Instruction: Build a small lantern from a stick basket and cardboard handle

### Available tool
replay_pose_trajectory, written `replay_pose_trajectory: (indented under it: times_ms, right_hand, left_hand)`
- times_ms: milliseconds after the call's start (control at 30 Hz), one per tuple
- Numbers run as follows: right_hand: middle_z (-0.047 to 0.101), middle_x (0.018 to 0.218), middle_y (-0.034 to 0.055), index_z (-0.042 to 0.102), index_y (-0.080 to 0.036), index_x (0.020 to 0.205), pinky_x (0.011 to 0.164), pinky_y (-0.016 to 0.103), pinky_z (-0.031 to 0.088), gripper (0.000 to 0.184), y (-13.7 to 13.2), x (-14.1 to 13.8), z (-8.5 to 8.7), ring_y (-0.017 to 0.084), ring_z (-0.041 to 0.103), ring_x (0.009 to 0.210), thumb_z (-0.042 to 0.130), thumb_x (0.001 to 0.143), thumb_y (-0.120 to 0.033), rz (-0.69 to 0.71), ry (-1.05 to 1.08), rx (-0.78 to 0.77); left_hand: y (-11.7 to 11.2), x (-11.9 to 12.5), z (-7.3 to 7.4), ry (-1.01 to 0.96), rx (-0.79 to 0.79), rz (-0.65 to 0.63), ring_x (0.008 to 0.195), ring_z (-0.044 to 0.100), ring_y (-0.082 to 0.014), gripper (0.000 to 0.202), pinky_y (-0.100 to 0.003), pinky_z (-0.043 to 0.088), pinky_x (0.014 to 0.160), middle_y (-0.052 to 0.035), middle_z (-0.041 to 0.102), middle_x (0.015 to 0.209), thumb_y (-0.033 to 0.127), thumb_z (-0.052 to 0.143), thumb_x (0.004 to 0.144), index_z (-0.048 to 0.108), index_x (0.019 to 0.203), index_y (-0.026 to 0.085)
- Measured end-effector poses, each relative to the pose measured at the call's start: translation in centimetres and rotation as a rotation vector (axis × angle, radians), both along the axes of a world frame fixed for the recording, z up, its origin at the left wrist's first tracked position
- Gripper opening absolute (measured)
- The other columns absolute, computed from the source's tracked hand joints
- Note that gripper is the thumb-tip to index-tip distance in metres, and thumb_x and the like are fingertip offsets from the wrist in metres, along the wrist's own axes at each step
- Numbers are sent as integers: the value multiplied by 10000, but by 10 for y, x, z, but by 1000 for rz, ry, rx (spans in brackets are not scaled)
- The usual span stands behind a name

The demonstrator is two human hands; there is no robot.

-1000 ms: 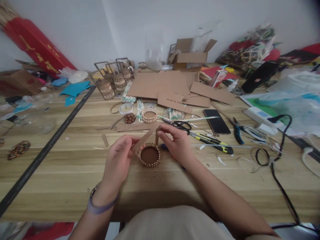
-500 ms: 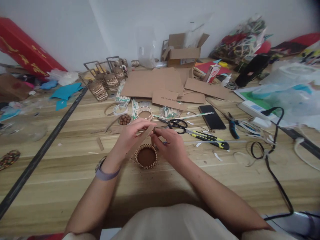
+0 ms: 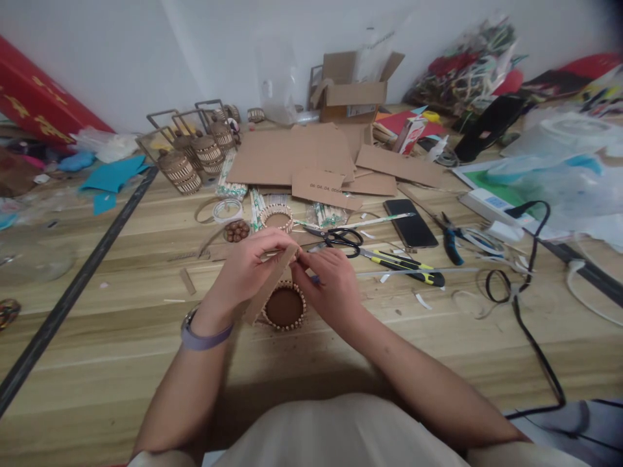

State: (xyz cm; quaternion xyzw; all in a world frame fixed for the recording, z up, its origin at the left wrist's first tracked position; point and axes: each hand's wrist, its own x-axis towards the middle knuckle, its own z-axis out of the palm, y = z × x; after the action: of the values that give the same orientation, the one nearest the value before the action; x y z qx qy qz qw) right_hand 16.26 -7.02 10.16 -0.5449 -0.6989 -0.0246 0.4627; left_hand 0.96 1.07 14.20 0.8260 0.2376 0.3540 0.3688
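Note:
My left hand (image 3: 246,267) is closed on a narrow brown cardboard strip (image 3: 271,285), which slants up and away from me. At the strip's far end, my right hand (image 3: 331,279) pinches with thumb and fingers; whether a smaller piece is also between them is hidden. Just below both hands, a round brown cup (image 3: 285,308) rimmed with short pale stick ends stands on the table. Beyond the fingers is a similar ring of pale sticks (image 3: 276,218). To its left sits a small dish of brown round beads (image 3: 236,231).
Black-handled scissors (image 3: 343,240), a yellow-black utility knife (image 3: 409,267), a phone (image 3: 411,224) and blue-handled pliers (image 3: 452,243) lie to the right. Flat cardboard (image 3: 292,155) covers the table's back middle. Several finished barrel-shaped pieces (image 3: 181,172) stand back left. A black cable (image 3: 530,337) runs along the right.
The view has shifted slightly. The cardboard strip has turned so that more of its broad face shows. Both hands stay together over the cup.

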Motion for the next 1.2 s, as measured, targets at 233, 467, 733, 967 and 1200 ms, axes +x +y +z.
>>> replay_pose_trajectory:
  times_ms: [233, 467, 733, 967, 1200]
  right_hand:
    - [688, 650, 28, 673, -202, 775, 678, 335, 388, 247, -1, -2, -1, 182, 616, 618, 544, 983, -237, -4, 17, 22]
    - [703, 675, 16, 668, -215, 783, 699, 326, 393, 237, -1, 0, -1, 173, 633, 646, 557, 984, -270, -2, 13, 17]
    - [669, 639, -4, 608, -207, 730, 696, 312, 381, 295, 2, 2, 1, 143, 588, 595, 535, 1011, -256, 3, -54, 105]
    - [663, 639, -22, 575, -212, 711, 782, 321, 370, 298, 1, 1, 1, 133, 581, 601, 537, 1004, -246, -25, -72, 106]
    - [671, 653, -29, 588, -214, 729, 818, 327, 358, 275, 1, 1, 1, 133, 580, 615, 537, 999, -231, -26, -63, 113]
  left_hand:
    - [-4, -1, 1, 14, -13, 15, 862, 674, -190, 165, -285, 517, 792, -36, 743, 903, 369, 667, 929, 783, 893, 258]
    - [-7, -1, 4, 23, 7, 36, 856, 677, -182, 211, -273, 523, 801, -38, 748, 901, 387, 640, 957, 775, 888, 240]
    - [-6, -2, 6, 87, 69, 5, 861, 666, -149, 227, -247, 515, 811, -15, 751, 928, 360, 591, 996, 738, 909, 210]
    - [-7, -3, 5, 94, 62, 20, 841, 666, -150, 224, -252, 513, 786, -15, 750, 911, 349, 595, 991, 743, 896, 209]
    - [-8, -4, 5, 74, 29, 22, 841, 663, -149, 194, -257, 517, 781, -12, 749, 908, 315, 603, 983, 749, 904, 215]
